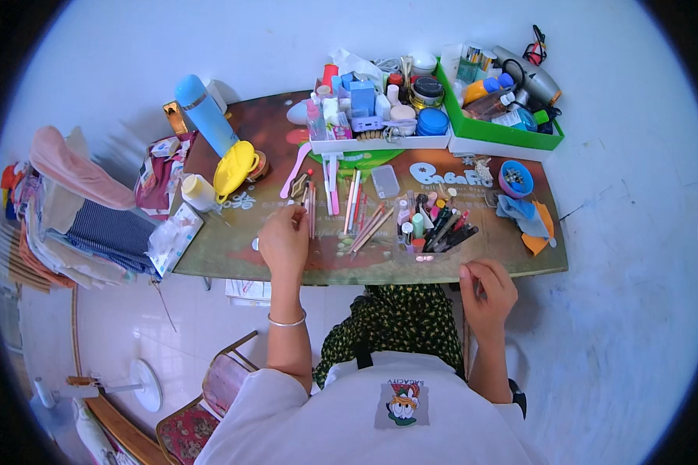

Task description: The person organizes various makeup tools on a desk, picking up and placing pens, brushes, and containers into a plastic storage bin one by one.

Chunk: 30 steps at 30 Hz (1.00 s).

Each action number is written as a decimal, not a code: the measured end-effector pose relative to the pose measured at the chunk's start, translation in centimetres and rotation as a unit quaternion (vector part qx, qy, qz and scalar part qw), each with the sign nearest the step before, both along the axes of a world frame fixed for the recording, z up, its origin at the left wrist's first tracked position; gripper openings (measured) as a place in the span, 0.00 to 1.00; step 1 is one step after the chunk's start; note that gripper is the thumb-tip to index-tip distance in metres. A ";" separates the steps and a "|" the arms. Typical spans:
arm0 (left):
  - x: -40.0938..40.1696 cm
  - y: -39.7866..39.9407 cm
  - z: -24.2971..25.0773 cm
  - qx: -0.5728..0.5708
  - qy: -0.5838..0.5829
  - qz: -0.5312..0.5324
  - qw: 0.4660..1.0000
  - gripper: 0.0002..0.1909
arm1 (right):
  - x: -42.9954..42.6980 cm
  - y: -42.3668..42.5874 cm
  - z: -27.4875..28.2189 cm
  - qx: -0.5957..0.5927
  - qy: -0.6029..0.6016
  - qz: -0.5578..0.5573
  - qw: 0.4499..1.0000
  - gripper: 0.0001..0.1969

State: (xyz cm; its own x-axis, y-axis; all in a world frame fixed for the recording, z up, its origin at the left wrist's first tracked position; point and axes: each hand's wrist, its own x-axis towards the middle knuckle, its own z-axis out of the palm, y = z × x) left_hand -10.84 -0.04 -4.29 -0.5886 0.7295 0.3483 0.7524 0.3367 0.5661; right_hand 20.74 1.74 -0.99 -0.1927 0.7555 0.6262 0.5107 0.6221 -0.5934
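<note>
My left hand point(287, 241) is over the table with thumb and fingertips drawn together. Whether something small is pinched there is hidden. Just right of its fingers lie slim cosmetic pencils point(312, 212), with a metal hair clip point(299, 185) and a pink spatula point(295, 171) beyond. Further right are pale pencils point(352, 200), brown pencils point(373, 229) and a small clear plastic case point(385, 181). A clear organizer point(424, 257) holds lipsticks, small bottles and dark pens. My right hand point(490, 293), fingers curled, is by the table's front edge, right of the organizer; its grip is unclear.
A white box point(378, 143) of cosmetics and a green box point(503, 131) with a hair dryer point(529, 75) stand at the back. A blue bottle point(206, 116) and a yellow lid point(234, 170) are left. A small bowl point(515, 179) and cloths point(526, 218) lie right.
</note>
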 end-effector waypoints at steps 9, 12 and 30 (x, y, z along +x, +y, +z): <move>3.2 0.7 -1.4 0.003 0.085 -0.084 0.993 0.09 | -0.2 -0.4 0.3 -0.001 -0.011 0.002 1.000 0.03; 5.5 0.7 -1.4 -0.057 0.032 -0.183 0.981 0.12 | -0.4 -0.4 0.3 -0.011 0.003 0.008 1.000 0.03; 5.0 -0.2 -2.4 0.029 -0.029 -0.096 0.995 0.16 | -1.1 -0.9 0.0 -0.013 -0.017 0.028 0.999 0.05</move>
State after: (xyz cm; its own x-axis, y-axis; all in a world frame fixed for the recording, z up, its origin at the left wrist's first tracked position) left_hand -5.80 -0.21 -6.72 -0.4607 0.8100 0.3628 0.7648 0.1550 0.6253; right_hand 19.67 0.81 -1.03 -0.2551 0.7585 0.5997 0.4960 0.6351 -0.5922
